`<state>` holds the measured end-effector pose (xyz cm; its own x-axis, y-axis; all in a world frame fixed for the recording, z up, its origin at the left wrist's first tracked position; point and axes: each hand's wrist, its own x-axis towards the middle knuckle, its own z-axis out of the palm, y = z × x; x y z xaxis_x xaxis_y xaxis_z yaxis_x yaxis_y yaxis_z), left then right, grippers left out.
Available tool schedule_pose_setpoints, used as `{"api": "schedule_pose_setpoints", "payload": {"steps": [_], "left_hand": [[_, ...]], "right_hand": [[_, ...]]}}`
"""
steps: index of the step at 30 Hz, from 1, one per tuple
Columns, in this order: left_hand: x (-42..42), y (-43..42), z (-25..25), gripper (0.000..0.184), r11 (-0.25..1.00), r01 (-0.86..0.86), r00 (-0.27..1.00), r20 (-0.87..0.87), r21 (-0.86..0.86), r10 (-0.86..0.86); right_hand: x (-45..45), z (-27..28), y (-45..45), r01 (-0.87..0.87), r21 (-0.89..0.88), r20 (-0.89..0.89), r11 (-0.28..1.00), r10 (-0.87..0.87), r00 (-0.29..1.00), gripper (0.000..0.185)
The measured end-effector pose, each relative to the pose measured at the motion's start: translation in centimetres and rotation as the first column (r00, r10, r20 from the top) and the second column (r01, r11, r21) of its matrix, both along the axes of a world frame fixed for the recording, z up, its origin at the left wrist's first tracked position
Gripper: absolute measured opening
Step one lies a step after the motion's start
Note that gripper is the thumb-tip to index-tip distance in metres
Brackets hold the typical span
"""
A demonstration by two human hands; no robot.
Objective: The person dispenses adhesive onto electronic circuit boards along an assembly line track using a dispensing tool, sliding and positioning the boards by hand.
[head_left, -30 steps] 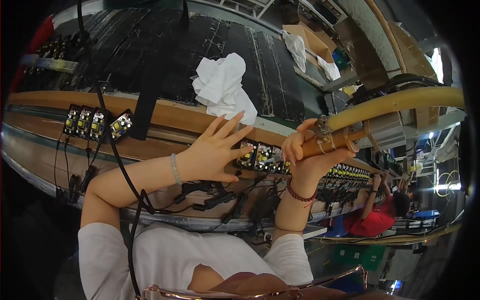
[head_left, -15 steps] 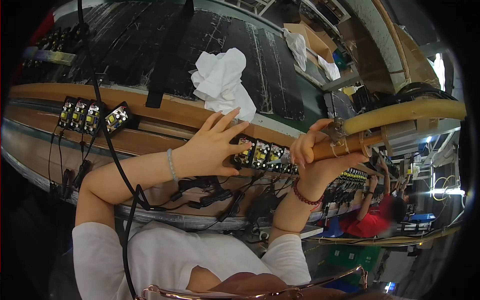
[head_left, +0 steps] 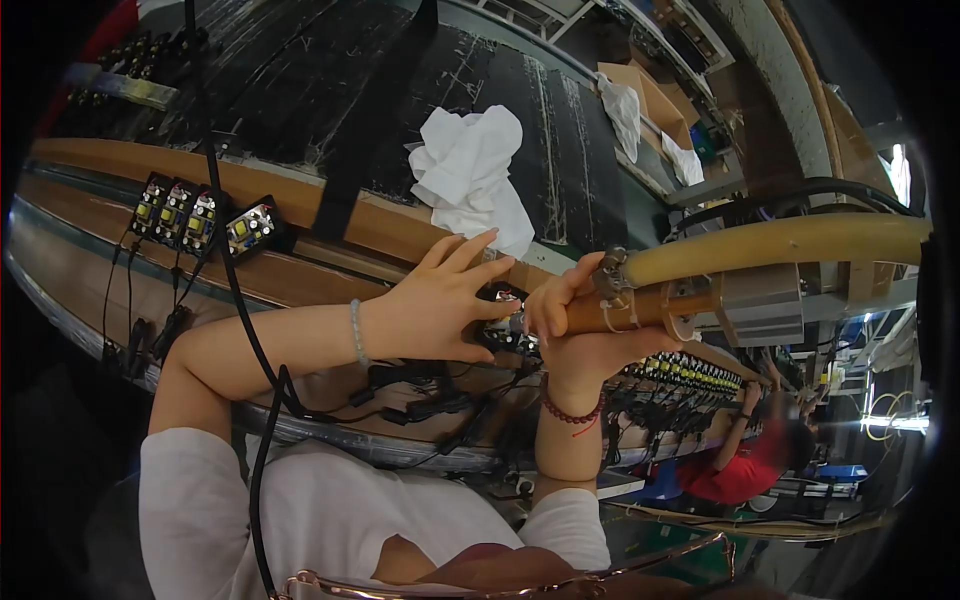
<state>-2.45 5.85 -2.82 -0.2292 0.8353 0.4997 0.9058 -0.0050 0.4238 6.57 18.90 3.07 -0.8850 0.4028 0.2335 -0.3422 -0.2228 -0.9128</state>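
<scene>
My right hand (head_left: pixel 575 345) is wrapped round a brown cylindrical glue dispenser (head_left: pixel 650 312). A thick yellowish hose (head_left: pixel 790 240) is clamped to it. The dispenser's tip points left and down at small circuit boards in black adapter cases (head_left: pixel 518 336), partly hidden by my fingers. Over the left end of these boards my left hand (head_left: pixel 430 312) has its fingers spread, with the thumb and forefinger nearest the first board. I cannot tell whether they touch it. Black cords (head_left: pixel 425 400) trail from the cases toward me.
Several more boards in cases (head_left: pixel 172 215) stand at the left, one tilted case (head_left: pixel 250 228) beside them. A long row of boards (head_left: pixel 690 372) runs right toward a person in red (head_left: pixel 740 468). A white cloth (head_left: pixel 468 165) lies on the black surface beyond. One black cable (head_left: pixel 235 310) hangs across the view.
My right hand and the dispenser have moved left along the boards, closer to my left hand. My left hand stays spread near the same board. The view has shifted slightly.
</scene>
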Motion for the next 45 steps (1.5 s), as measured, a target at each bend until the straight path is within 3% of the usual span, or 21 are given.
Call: {"api": "schedule_pose_setpoints", "payload": {"steps": [6,10,16,22,25,27,31,33,34,43,45], "left_hand": [[-0.1,0.0,-0.1,0.048,1.000,-0.001,1.000,-0.018,-0.010,0.000],[-0.1,-0.1,0.0,0.050,1.000,0.000,1.000,-0.019,-0.020,0.000],[-0.1,-0.1,0.0,0.049,1.000,-0.001,1.000,-0.009,-0.014,0.001],[0.0,-0.2,0.0,0.052,1.000,0.001,1.000,-0.029,-0.002,-0.001],[-0.1,0.1,-0.5,0.053,1.000,0.005,1.000,-0.017,-0.018,-0.005],[-0.2,0.3,-0.6,0.054,0.999,0.020,1.000,-0.022,-0.042,-0.021],[-0.1,0.3,-0.6,0.053,0.997,0.011,1.000,0.016,-0.071,-0.010],[-0.1,0.4,-0.5,0.054,0.996,0.018,1.000,0.011,-0.085,-0.017],[-0.1,0.3,-0.5,0.054,0.996,0.014,1.000,0.015,-0.094,-0.013],[-0.1,0.4,-0.3,0.056,0.995,0.070,0.997,0.048,-0.068,-0.066],[-0.1,0.4,-0.1,0.056,0.994,0.065,0.997,0.035,-0.084,-0.062]], "right_hand": [[-0.2,1.7,-1.6,0.132,0.114,0.091,0.985,-0.143,0.986,0.098],[-0.2,1.6,-1.4,0.108,0.039,0.059,0.993,-0.111,0.992,0.097],[-0.2,1.8,-1.6,0.128,0.138,0.093,0.982,-0.141,0.986,0.095],[-0.2,1.1,-1.5,0.125,0.083,0.075,0.989,-0.131,0.989,0.100],[-0.3,1.3,-1.6,0.138,-0.075,-0.003,0.988,-0.139,0.990,0.106],[-0.2,3.4,-1.6,0.127,0.185,0.078,0.975,-0.143,0.987,0.108],[0.0,5.0,0.0,0.134,0.104,0.002,0.985,-0.135,0.991,0.105],[-0.2,5.2,0.9,0.105,0.240,0.037,0.965,-0.117,0.992,0.105],[-0.6,5.2,0.9,0.142,0.214,0.047,0.966,-0.156,0.987,0.105],[-2.8,2.3,0.8,0.206,0.145,0.016,0.968,-0.210,0.977,0.103],[-3.2,1.9,0.4,0.284,0.162,0.005,0.945,-0.289,0.957,0.099]]}}
